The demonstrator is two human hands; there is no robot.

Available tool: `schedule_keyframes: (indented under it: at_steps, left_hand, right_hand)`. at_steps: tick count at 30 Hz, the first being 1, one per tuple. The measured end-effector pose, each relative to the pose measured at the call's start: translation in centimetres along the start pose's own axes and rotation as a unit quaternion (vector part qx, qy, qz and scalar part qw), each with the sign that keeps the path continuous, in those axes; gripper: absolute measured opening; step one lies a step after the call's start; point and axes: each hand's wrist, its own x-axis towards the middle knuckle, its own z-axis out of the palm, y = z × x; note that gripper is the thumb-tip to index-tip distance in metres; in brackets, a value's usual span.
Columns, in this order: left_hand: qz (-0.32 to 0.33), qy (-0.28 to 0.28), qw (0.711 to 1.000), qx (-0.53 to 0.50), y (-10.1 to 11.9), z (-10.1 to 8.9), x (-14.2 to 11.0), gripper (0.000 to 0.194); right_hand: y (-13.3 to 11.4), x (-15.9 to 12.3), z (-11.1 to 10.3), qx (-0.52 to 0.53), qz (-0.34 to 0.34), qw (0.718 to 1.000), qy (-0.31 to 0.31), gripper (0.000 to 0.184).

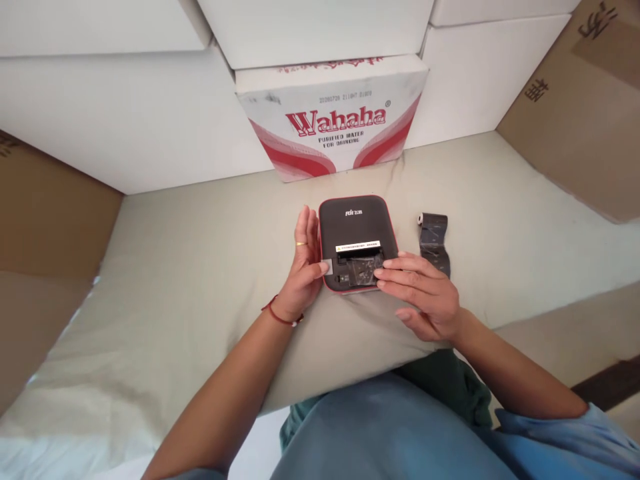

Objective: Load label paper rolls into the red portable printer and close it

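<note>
A black label printer (353,227) with a red rim lies flat on the pale cloth surface in front of me. My left hand (303,270) holds its left side, thumb on a grey tab (327,267) at the edge and fingers straight along the side. A dark, glossy strip of film (364,272) lies over the lower part of the printer, at its slot. On the right edge of that strip rest the fingertips of my right hand (425,290), the fingers stretched out and the thumb apart. Right of the printer lies a partly unrolled dark roll of film (433,233).
A Wahaha water carton (345,123) stands behind the printer, against stacked white boxes (320,30). Brown cardboard boxes flank the surface, one on the left (50,220) and another on the right (585,113). The cloth surface (200,267) ends at an edge close to my body.
</note>
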Motion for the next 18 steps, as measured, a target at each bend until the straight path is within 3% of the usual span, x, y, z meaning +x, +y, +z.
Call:
schedule_keyframes:
  at_steps: [5,10,13,15,18]
  left_hand:
    - [0.01,-0.005,1.0,0.013,-0.8,0.3,0.1,0.121]
    - [0.044,-0.002,0.998,0.041,-1.9,0.1,0.6,0.114]
    - [0.058,0.002,0.998,0.035,-2.4,0.0,0.9,0.114]
    - [0.058,0.016,0.998,0.03,-2.6,0.0,1.0,0.115]
    - [0.05,0.009,0.999,0.016,-2.7,0.1,1.2,0.115]
  right_hand:
    - [-0.3,-0.2,0.0,0.0,0.027,1.0,-0.007,0.044]
    - [-0.6,1.9,-0.7,0.002,0.038,0.999,-0.012,0.029]
    - [-0.3,5.0,-1.0,0.015,0.131,0.991,-0.015,0.034]
    - [0.3,7.7,-1.0,0.003,0.239,0.969,-0.058,0.037]
    - [1.7,12.0,0.0,-0.117,0.328,0.909,-0.23,0.029]
